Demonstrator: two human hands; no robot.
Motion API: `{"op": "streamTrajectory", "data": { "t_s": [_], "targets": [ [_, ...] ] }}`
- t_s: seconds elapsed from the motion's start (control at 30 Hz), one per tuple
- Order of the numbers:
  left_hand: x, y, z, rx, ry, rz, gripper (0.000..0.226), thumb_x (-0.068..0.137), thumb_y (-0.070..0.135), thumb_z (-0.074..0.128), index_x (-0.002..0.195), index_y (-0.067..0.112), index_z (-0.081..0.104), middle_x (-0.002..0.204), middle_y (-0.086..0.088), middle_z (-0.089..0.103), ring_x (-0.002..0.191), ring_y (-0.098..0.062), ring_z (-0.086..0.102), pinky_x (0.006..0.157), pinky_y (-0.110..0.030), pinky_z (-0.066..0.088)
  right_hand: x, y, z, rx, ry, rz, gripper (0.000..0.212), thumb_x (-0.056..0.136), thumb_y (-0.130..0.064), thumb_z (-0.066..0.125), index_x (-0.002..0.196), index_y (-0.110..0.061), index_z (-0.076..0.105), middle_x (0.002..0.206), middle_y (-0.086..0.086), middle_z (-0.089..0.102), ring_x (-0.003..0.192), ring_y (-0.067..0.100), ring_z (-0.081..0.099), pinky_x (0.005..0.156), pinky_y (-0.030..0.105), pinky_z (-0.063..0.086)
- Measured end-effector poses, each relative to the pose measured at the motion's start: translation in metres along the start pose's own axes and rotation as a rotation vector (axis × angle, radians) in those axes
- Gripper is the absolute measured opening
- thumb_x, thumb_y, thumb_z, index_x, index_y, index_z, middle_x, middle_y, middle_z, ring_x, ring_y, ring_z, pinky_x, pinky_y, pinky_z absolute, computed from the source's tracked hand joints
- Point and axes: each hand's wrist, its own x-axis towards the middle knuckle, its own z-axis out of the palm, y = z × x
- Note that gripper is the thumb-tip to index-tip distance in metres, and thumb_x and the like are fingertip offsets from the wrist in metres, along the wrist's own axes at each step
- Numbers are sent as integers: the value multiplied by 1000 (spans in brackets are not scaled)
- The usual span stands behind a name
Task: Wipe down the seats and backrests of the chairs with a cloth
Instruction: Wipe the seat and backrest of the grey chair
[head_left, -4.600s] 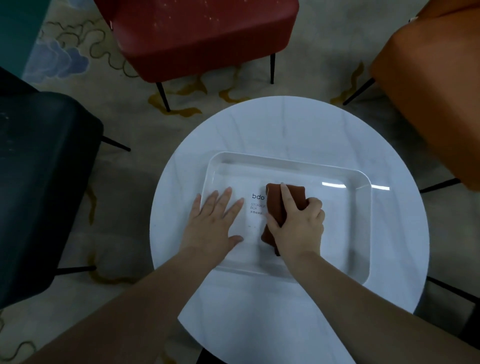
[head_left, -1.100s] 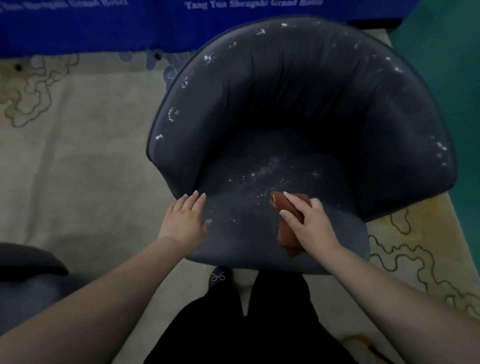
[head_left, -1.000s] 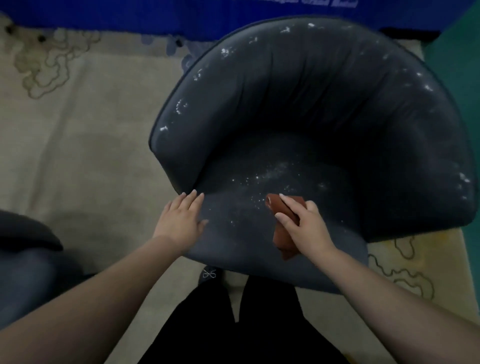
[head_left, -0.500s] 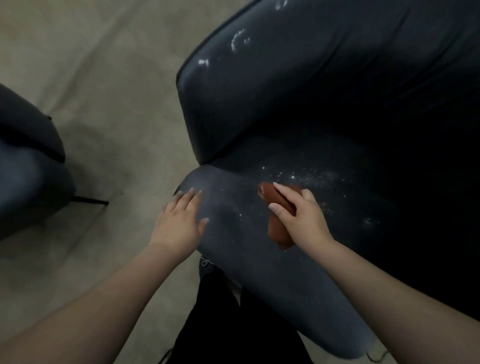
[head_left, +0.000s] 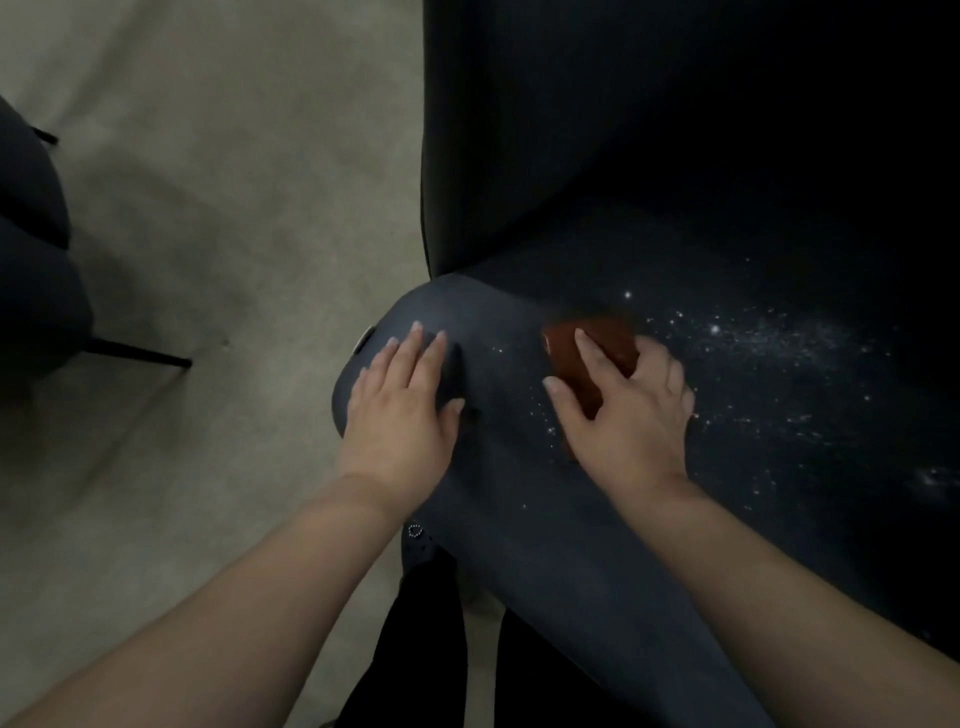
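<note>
The cloth (head_left: 584, 358), a rust-brown folded pad, lies on the seat (head_left: 545, 519) of the dark chair (head_left: 675, 156), near its front left corner, pressed flat under the right hand (head_left: 623, 421). That hand has its forefinger straight along the top of the cloth, the thumb clamped against the cloth's left edge and the other fingers curled over its right side, so it grips the pad and bears down at once. The cloth's long axis runs roughly from 5 to 11 o'clock, in line with the forearm. What the next stroke turns on is the dust (head_left: 769, 338): a band of pale specks spreads from the cloth toward 3 o'clock, across the middle of the seat, with a thinner scatter toward 4 o'clock and a few specks just beside the thumb. The right hand is the nearer and already holds the cloth, so a sweep to the right looks the likely move. The left hand (head_left: 400, 415) lies flat, fingers straight and together, on the seat's rounded corner at 9 o'clock from the cloth, holding nothing; it seems to steady the chair. Past it lie pale carpet (head_left: 208, 234) and another chair (head_left: 36, 260) at the far left. No brand, label or writing can be read.
</note>
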Motion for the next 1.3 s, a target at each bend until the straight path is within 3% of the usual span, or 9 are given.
{"op": "streamTrajectory", "data": {
  "t_s": [0.1,0.2,0.3,0.37,0.6,0.8,1.0,1.17,1.3],
  "targets": [
    [11,-9,9,-10,-13,8,66,96,44,45,153,29,15,161,4,10,148,-20,7,120,-41,12,13,-4,7,-55,19,-4,64,87,-68,41,145,-41,38,131,13,36,117,31,35,101,47,31],
    [16,-17,17,0,-31,17,67,96,48,41,153,30,11,161,5,3,148,-18,2,119,-38,10,22,-11,13,-19,40,-47,56,92,-52,50,144,-36,43,120,18,44,105,35,42,92,49,37],
    [14,-24,22,17,-38,50,69,96,49,39,153,31,6,161,6,-3,148,-17,-2,118,-36,9,10,-17,20,-50,30,-363,53,84,-42,65,135,-31,56,106,18,54,90,36,53,78,46,44],
    [13,-27,23,28,-42,70,69,95,51,38,153,32,4,161,7,-5,148,-16,-4,117,-36,9,9,-13,21,-86,17,-444,53,81,-41,70,132,-31,60,101,16,57,86,35,55,74,43,45],
    [12,-26,28,37,-19,62,69,94,50,37,153,32,5,161,6,-4,148,-16,-2,117,-38,13,50,-43,28,199,111,-37,45,88,-39,66,131,-29,60,116,17,54,105,35,51,96,47,41],
    [11,-31,27,21,-17,81,69,94,51,38,153,34,5,161,8,-4,148,-15,-2,117,-38,14,20,-16,21,41,31,-411,45,79,-37,74,123,-27,67,101,18,59,86,37,56,76,45,47],
    [11,-25,29,4,-26,50,66,96,47,40,152,38,5,161,7,-7,148,-17,-5,119,-40,11,55,-45,28,147,131,-112,42,90,-40,63,130,-29,61,121,19,50,107,37,48,93,46,42],
    [4,-27,28,24,-20,99,65,95,44,44,152,37,13,162,4,0,148,-19,0,117,-40,16,3,-32,30,47,20,-366,47,81,-41,70,126,-28,65,104,18,57,89,37,56,75,43,47],
    [-4,-26,31,39,-17,92,64,95,44,43,152,37,14,162,4,1,148,-20,1,116,-42,21,-12,13,19,23,89,-299,45,83,-37,68,126,-24,65,100,22,56,84,40,56,74,47,50]
  ]
}}
